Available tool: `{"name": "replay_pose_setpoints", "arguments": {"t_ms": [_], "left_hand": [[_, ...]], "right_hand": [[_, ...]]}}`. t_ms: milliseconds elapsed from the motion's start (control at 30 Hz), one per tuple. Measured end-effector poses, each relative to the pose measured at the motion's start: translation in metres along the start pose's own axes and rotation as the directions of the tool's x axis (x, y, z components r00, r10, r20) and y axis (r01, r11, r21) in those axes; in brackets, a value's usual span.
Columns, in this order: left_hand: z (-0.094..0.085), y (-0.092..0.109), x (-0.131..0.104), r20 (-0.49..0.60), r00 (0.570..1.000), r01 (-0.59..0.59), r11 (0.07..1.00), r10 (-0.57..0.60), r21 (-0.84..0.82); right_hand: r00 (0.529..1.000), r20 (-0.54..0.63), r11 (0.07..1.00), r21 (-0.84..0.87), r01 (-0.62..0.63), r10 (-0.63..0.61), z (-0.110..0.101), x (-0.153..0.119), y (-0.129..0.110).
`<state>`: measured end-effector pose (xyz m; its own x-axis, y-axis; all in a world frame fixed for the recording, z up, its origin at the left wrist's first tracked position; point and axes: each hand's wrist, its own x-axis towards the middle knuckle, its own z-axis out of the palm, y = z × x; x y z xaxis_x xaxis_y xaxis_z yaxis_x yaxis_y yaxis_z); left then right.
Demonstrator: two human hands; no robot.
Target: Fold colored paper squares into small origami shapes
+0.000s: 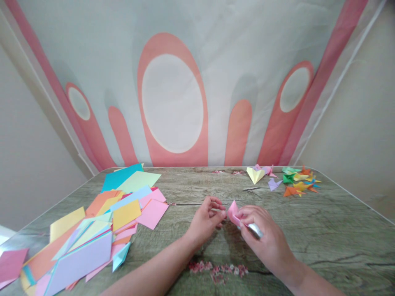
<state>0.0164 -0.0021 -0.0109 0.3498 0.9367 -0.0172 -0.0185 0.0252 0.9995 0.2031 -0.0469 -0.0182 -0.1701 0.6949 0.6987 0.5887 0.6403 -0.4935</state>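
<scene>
Above grained table [191,185] | backdrop [173,102] behind | right grip [267,232] pinches pink paper [232,212] | left grip [206,218] loose

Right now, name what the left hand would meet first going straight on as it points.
Likely the pink folded paper held by the right hand, just past the left hand; depth is unclear.

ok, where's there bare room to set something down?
Two patches of table: right of the right hand, nearer than the folded figures; and beyond the left hand, between the sheets and the yellow piece. Crowded: the left end, under overlapping sheets, and the far right corner, with the figures.
</scene>
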Motion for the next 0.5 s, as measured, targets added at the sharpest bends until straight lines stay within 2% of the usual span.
{"name": "replay_pose_setpoints", "arguments": {"t_ms": [67,167,400,500], "left_hand": [[0.002,0.001,-0.001,0.061,0.998,0.008,0.994,-0.001,-0.112],[0.004,0.001,-0.004,0.121,0.993,0.011,0.981,0.013,-0.193],[0.006,0.005,-0.007,0.108,0.994,0.068,0.942,-0.034,-0.327],[0.007,0.010,-0.009,0.098,0.994,0.073,0.951,-0.045,-0.299]], "right_hand": [[1.000,-0.016,1.000,0.013,0.022,-0.021,-0.001,0.001,-0.002],[0.999,-0.015,0.998,0.047,0.044,-0.043,-0.003,0.002,-0.006],[0.997,0.001,0.995,0.060,0.076,-0.076,-0.008,0.003,-0.012],[0.998,0.006,0.997,0.062,0.055,-0.056,-0.008,0.003,-0.013]]}}
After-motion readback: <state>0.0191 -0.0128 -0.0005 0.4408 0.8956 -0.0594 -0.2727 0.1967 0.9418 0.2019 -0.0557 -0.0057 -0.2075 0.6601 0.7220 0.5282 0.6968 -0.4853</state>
